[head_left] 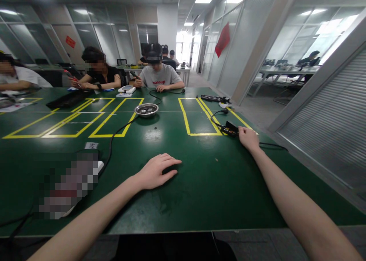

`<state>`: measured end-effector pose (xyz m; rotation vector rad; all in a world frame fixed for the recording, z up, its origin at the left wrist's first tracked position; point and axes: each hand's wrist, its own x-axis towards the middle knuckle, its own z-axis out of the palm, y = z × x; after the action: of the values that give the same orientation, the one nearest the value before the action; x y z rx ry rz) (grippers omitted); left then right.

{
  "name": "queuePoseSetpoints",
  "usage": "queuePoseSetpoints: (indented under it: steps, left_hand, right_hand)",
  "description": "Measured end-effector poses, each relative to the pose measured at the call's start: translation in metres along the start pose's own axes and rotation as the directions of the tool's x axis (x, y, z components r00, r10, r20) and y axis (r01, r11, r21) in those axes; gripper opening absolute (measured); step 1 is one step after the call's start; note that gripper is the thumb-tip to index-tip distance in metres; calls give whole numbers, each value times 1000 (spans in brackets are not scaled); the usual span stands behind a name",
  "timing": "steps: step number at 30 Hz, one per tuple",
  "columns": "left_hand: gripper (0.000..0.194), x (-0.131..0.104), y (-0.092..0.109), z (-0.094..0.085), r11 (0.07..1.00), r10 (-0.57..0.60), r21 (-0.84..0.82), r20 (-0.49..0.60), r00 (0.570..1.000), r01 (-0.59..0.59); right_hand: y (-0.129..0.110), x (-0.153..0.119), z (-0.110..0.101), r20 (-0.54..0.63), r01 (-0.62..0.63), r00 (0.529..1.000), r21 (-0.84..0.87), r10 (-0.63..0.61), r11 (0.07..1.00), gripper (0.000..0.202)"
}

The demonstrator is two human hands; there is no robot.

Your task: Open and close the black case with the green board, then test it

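Note:
My left hand rests palm down on the green table, thumb and fingers apart, with nothing in it. Farther off at the right, my right hand pinches the right end of a small black device that has a raised black flap and a cable running from it. The fingertips of that hand are closed on the device's edge. The device lies by the yellow tape lines near the table's right side.
A metal bowl with small parts stands mid-table. A blurred object with a black cable lies at the left. Beyond are a black tray, a black tripod-like item and several people seated across the table.

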<state>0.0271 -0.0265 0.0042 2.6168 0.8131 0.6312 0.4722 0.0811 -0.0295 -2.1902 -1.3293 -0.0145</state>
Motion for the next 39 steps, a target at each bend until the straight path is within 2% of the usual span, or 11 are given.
queuePoseSetpoints:
  steps: [11,16,23,30,39]
  left_hand:
    - [30,1,-1,1,1000,8,-10,-12,1000,-8]
    - [30,0,-3,1,1000,13,-26,-4,1000,-13]
    - [25,-1,-5,1,1000,4,-25,-7,1000,-4]
    - [24,-2,-6,5,999,33,-28,-13,999,-34]
    - [22,-1,-2,1,999,27,-29,-17,999,-27]
  right_hand:
    - [-11,-6,-8,11,-24,1000,22,23,999,49]
    - [-12,-12,-12,47,41,998,19,-42,999,41]
    - [-18,-14,-13,54,149,988,-115,-143,982,52]
    - [-21,-12,-15,83,134,989,-193,-120,972,56]
    - [-25,-17,-15,119,230,971,-236,-207,944,47]
